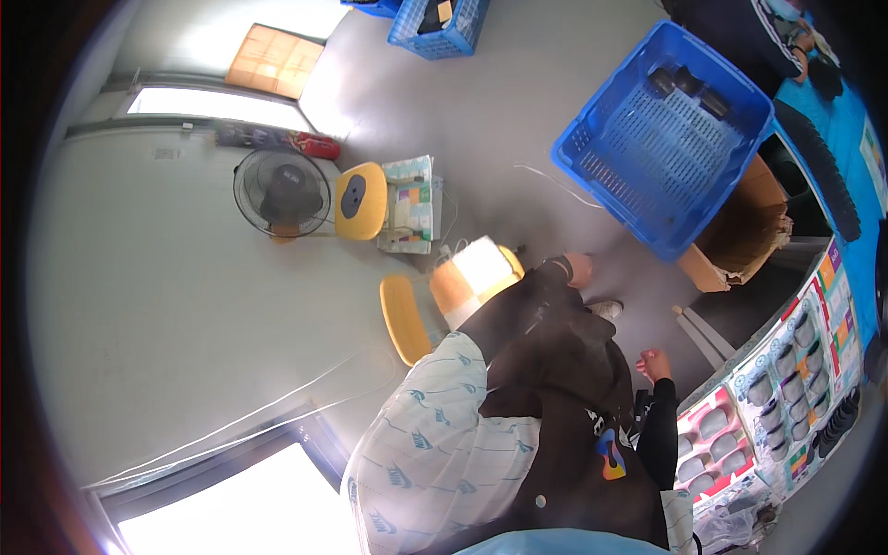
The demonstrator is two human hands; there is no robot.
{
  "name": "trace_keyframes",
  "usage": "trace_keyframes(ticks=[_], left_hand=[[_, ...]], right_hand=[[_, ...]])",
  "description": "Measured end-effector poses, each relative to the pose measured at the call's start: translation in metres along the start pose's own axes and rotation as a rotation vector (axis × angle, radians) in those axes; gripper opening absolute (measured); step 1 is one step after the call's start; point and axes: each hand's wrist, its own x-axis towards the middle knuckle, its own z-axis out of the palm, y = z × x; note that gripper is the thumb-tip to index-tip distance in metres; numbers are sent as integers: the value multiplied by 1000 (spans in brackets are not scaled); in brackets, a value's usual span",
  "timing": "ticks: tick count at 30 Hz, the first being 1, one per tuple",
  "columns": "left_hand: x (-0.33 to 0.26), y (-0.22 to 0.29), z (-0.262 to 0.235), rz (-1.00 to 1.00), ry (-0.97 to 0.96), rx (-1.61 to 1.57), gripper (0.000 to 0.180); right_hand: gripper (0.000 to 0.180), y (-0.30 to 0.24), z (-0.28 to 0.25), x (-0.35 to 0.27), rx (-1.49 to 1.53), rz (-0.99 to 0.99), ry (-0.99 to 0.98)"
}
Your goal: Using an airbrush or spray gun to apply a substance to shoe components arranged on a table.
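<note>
My left hand (580, 270) hangs at my side, a dark band at its wrist, beside a yellow chair (404, 319) with a pale box-like thing (481, 266) on its seat. Its back faces up and its fingers are mostly hidden; I see nothing held. My right hand (655, 364) is apart from the worktable, its fingers curled in with nothing visible in them. To its right, several dark rounded pieces (760, 388) lie in rows on a patterned board on the table. Other grey pieces (714, 423) rest on a red and white sheet nearer to me.
A big blue crate (592, 180) with a few black pieces stands ahead, beside an open cardboard box (751, 222). At far right another person's hand (803, 51) is over the blue tabletop (865, 199). On the left are a fan (282, 192) and a second yellow chair (363, 202).
</note>
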Motion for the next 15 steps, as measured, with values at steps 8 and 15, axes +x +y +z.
trace_keyframes(ticks=[8, 15], left_hand=[[36, -35, 8, -107, 17, 7, 36], [111, -126, 78, 996, -693, -35, 42]], right_hand=[[20, 22, -10, -14, 137, 142, 53], [13, 36, 29, 33, 149, 151, 43]])
